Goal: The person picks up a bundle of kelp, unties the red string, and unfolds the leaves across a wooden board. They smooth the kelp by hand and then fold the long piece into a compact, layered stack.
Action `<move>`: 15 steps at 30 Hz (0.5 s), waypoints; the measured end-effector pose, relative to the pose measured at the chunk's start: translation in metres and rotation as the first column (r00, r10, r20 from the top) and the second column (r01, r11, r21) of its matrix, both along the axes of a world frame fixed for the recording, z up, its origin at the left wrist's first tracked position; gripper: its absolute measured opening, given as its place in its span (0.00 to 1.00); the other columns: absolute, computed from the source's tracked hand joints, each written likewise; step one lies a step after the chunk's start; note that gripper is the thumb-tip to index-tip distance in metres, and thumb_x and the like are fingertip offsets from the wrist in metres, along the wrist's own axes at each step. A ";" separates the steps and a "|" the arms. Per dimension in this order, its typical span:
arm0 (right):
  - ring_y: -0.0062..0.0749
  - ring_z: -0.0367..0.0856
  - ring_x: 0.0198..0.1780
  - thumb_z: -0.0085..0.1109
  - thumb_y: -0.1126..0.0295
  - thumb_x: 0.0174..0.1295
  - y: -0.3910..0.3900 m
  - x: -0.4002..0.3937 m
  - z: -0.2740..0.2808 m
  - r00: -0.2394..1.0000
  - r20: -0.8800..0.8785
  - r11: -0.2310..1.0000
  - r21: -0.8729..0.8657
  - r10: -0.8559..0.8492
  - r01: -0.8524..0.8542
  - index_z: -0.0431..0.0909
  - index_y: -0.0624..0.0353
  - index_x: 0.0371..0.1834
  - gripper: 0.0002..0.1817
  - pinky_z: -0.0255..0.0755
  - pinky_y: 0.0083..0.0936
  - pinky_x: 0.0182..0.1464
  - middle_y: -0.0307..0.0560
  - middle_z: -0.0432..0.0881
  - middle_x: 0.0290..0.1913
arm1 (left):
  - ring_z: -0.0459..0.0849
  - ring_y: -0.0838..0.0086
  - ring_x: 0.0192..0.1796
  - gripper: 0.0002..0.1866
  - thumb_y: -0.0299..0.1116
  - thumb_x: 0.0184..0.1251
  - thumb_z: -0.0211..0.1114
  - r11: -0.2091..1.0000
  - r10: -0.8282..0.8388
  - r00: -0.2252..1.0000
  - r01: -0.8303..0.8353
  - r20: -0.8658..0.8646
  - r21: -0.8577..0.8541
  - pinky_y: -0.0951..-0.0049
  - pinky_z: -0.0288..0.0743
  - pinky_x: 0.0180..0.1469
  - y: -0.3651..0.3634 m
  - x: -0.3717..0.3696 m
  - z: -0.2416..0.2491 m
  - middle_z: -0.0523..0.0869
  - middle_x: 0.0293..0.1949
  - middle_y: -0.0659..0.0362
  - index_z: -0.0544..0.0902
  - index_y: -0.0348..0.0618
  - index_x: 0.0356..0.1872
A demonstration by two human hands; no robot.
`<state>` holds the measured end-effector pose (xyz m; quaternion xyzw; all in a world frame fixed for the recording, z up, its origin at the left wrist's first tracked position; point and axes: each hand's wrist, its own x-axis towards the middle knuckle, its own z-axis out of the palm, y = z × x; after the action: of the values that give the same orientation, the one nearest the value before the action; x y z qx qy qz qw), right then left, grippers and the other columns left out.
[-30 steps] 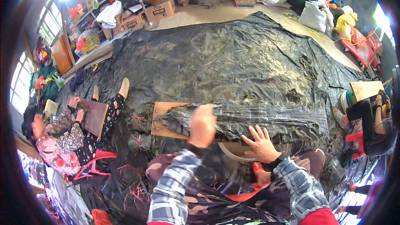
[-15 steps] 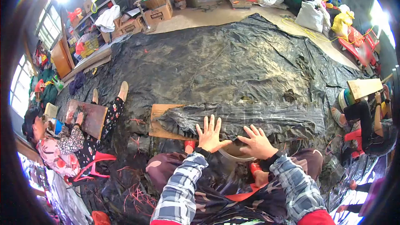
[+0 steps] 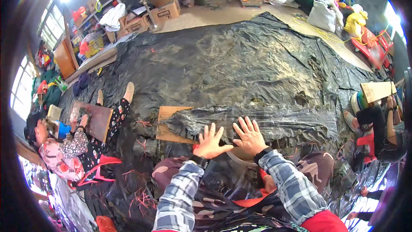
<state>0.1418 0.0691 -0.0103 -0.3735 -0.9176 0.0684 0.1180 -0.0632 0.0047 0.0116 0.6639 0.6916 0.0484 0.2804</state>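
A long strip of black plastic sheet [image 3: 287, 122] covers most of a wooden board [image 3: 171, 123] in front of my knees. My left hand [image 3: 211, 145] is at the near edge of the plastic, palm down, its fingers spread and nothing in them. Close beside it on the right, my right hand [image 3: 250, 139] overlaps the plastic, also palm down with fingers apart. Below the hands, between my legs, stands a light-coloured bucket [image 3: 241, 160], partly hidden by my right hand and wrist.
A wide black tarp [image 3: 201, 68] covers the floor. At left a seated person [image 3: 64, 154] works at a brown board [image 3: 92, 120]; at right another person sits by a wooden plank [image 3: 377, 92]. Pink strings [image 3: 143, 199] lie at lower left. Cardboard boxes [image 3: 165, 13] and sacks [image 3: 322, 16] line the back.
My right hand has moved left and slightly up, closer to my left hand. My left hand has shifted a little left and down. Both stay spread. The view has shifted slightly.
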 end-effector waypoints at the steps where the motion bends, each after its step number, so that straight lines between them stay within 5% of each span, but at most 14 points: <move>1: 0.50 0.46 0.77 0.51 0.46 0.62 0.001 0.001 0.000 1.000 0.007 1.000 -0.005 -0.005 0.005 0.61 0.50 0.72 0.36 0.39 0.50 0.75 0.52 0.55 0.75 | 0.43 0.42 0.76 0.50 0.65 0.53 0.64 0.997 0.076 0.995 -0.075 0.067 -0.020 0.36 0.38 0.70 0.005 -0.001 0.010 0.51 0.74 0.42 0.59 0.47 0.73; 2: 0.50 0.45 0.77 0.50 0.45 0.63 0.000 0.000 0.001 1.000 0.016 1.000 -0.013 -0.004 0.004 0.60 0.50 0.72 0.36 0.38 0.50 0.75 0.52 0.54 0.75 | 0.54 0.44 0.73 0.40 0.56 0.59 0.63 0.988 0.154 0.982 -0.157 0.108 0.013 0.39 0.46 0.69 0.014 0.001 0.022 0.63 0.70 0.44 0.65 0.45 0.69; 4: 0.49 0.44 0.77 0.48 0.45 0.64 -0.002 -0.001 0.001 0.999 0.045 1.000 -0.024 -0.010 0.011 0.60 0.50 0.72 0.36 0.37 0.49 0.75 0.51 0.53 0.76 | 0.62 0.51 0.69 0.31 0.47 0.62 0.61 0.908 0.109 0.989 -0.059 -0.096 0.414 0.45 0.56 0.66 0.028 0.016 0.023 0.72 0.63 0.50 0.71 0.42 0.63; 6: 0.48 0.43 0.78 0.47 0.44 0.65 0.001 0.000 -0.003 0.999 0.049 1.000 -0.029 0.001 0.000 0.60 0.50 0.72 0.35 0.36 0.49 0.75 0.51 0.52 0.76 | 0.61 0.53 0.70 0.29 0.43 0.65 0.58 0.839 0.025 0.988 0.063 -0.154 0.541 0.45 0.53 0.68 0.049 0.034 0.010 0.69 0.66 0.51 0.69 0.41 0.65; 9: 0.50 0.44 0.77 0.51 0.44 0.62 0.000 0.000 -0.001 0.999 0.038 0.999 -0.031 -0.027 0.029 0.64 0.51 0.69 0.36 0.37 0.50 0.75 0.51 0.53 0.75 | 0.53 0.54 0.75 0.31 0.48 0.69 0.52 0.904 0.060 0.993 -0.011 -0.101 0.428 0.44 0.45 0.72 0.064 0.040 -0.034 0.61 0.73 0.52 0.64 0.45 0.70; 15: 0.56 0.45 0.76 0.53 0.42 0.60 -0.003 0.013 -0.003 0.966 -0.092 0.970 -0.033 -0.241 0.239 0.63 0.54 0.70 0.39 0.37 0.53 0.74 0.58 0.55 0.74 | 0.48 0.52 0.76 0.35 0.56 0.69 0.50 0.901 0.133 0.962 -0.017 -0.238 0.434 0.37 0.36 0.72 0.058 0.047 -0.032 0.57 0.75 0.54 0.62 0.47 0.72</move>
<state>0.1548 0.0664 -0.0133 -0.4794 -0.8580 0.0815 0.1651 -0.0160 0.0632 -0.0203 0.6821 0.7204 0.1215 0.0322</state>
